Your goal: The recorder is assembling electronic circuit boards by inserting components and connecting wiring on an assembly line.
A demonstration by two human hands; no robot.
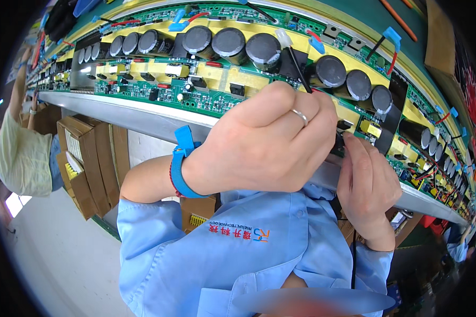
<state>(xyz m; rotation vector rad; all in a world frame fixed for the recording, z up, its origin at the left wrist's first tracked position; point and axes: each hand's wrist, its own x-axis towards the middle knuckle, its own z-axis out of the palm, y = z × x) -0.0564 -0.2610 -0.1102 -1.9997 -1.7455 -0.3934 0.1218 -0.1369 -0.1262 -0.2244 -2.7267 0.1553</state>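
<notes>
My left hand [269, 137], with a ring and a blue wristband [182, 169], is closed in a fist over the front of a green circuit board [206, 103]. A thin black rod or wire [300, 70] with a whitish end sticks out of its top; I cannot tell which it is. My right hand [367, 177] is at the board's front edge, fingers bent and pressed together. A small black thing [339, 142] shows between the hands, its kind hidden by the fingers. Large black capacitors [263, 52] stand in rows behind my hands, with yellow sheet around them.
Similar boards run left and right along the metal-edged bench [127, 112]. Red and black wires with blue tabs [392, 37] stand up at the back. Cardboard boxes [87, 158] stand below on the left. A black cord [354, 259] hangs by my body. Another person [29, 153] is at far left.
</notes>
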